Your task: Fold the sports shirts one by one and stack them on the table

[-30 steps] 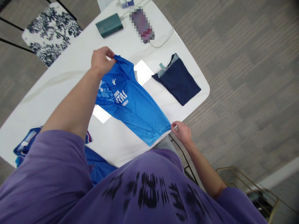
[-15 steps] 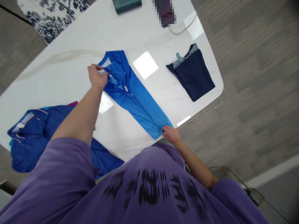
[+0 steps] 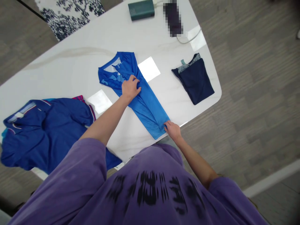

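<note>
A bright blue shirt (image 3: 150, 106), folded lengthwise into a long narrow strip, lies slantwise on the white table. Its collar, with a pale inner lining, points to the far left. My left hand (image 3: 131, 88) rests over the middle of the strip, just below the patterned chest, fingers bent and a little apart. At the near end my right hand (image 3: 172, 129) pinches the hem corner by the table edge. Right of the shirt is a folded navy garment (image 3: 195, 81) with a grey patterned lining and a small teal tag.
Dark blue polo shirts or similar garments (image 3: 47, 131) lie heaped at the left, partly over the table edge. A green box-like device (image 3: 141, 10), a blurred-out dark object (image 3: 173, 18) and a pale cable (image 3: 189, 41) are at the back. A patterned chair (image 3: 72, 15) stands beyond the white table (image 3: 70, 68).
My left hand has left the collar and moved right and nearer to the middle of the blue shirt. My right hand still pinches the hem. The view has shifted slightly.
</note>
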